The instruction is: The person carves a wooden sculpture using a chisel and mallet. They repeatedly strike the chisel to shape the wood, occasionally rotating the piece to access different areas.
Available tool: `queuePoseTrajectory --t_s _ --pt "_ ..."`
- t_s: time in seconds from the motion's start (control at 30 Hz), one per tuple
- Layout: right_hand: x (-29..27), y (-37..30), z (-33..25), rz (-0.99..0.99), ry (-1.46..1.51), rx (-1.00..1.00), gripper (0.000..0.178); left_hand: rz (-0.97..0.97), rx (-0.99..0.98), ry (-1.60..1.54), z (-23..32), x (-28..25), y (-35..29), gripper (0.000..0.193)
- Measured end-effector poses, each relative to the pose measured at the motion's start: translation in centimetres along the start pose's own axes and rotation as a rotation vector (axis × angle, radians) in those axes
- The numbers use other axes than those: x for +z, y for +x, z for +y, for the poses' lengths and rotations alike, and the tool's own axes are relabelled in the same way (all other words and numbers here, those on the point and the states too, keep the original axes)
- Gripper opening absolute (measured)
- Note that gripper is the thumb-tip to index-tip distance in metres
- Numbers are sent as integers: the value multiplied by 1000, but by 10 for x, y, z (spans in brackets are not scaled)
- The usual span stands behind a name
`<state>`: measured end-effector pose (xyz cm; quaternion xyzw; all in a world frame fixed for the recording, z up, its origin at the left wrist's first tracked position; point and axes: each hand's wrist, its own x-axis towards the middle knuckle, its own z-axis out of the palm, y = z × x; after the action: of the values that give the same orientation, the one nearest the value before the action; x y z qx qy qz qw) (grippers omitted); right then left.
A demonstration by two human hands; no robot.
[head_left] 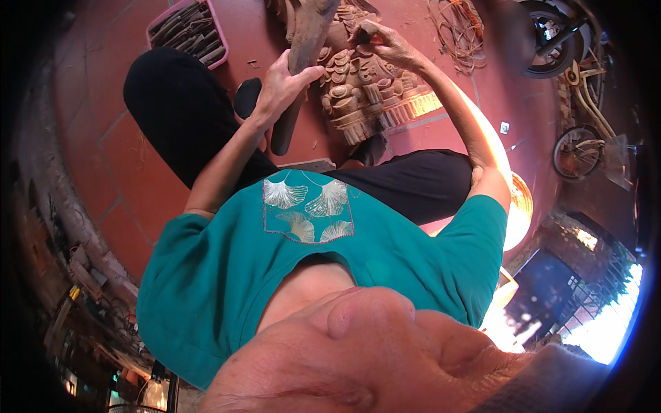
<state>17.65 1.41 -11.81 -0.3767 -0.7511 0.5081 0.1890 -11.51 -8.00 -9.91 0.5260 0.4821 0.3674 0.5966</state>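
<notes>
Sits low above a red tiled floor [127, 172], with knees spread wide, in black trousers [175, 103] and a teal shirt [392, 258] with a patch of pale fan-shaped leaves across the chest. Holds a long brown wooden piece [310, 41] in the left grip [279, 89], clamped on it with fingers along one side and thumb stretched across toward the other. Has that length of wood on a slant, from the upper edge of the view down to a blunt, darker end between the knees.

Holds the right grip [391, 48] over a carved wooden block [358, 89], just to the right of the long piece, with fingers bent inward around something dark. Cannot tell from this angle between a held object and plain shadow inside that curl, nor between fingertips pressed together and fingertips apart. Has the carved block on the floor straight ahead, with layered, rounded forms crowded over the surface, upright ridges along the near edge and strong sunlight on the right-hand corner.

Shares the floor with a pink basket [222, 34] of thin dark pieces at upper left and a tangle of orange and brown cord [461, 31] at upper right. Sits well apart from a black-tyred wheel [551, 31] and a smaller spoked wheel [575, 154], both toward the far right.
</notes>
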Motion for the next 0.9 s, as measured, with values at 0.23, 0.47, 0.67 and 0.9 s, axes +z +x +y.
queuePoseTrajectory --t_s 0.23,0.47,0.67,0.9 --pt "3 -4 8 32 121 25 21 -31 -25 51 -1 2 -1 45" --pt "8 5 2 0 -105 23 27 60 212 199 14 8 -9 49" --pt "11 3 -7 18 -97 101 36 -128 79 363 2 5 -3 47" --pt "18 4 -26 -12 -251 75 30 0 219 287 22 10 -15 53"
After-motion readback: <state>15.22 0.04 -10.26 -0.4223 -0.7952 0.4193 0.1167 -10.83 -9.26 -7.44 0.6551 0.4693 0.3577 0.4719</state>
